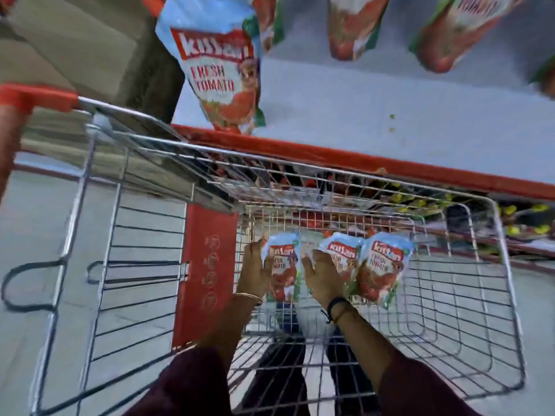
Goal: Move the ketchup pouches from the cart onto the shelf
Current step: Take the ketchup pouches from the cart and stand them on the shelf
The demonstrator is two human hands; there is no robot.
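Left hand [255, 265] grips one ketchup pouch [283, 265] in the cart [492, 298]; right hand [322, 276] covers another pouch [342, 255], grip probably closed.
Soft, slippery, liquid-filled: pinch near the top seal; shelf [375, 121] above.

Your way up out of the cart [492, 310] is open, with only its wire walls around you. On the shelf [345, 115], bare room lies between the front pouch [219, 67] and the back row [354, 25].
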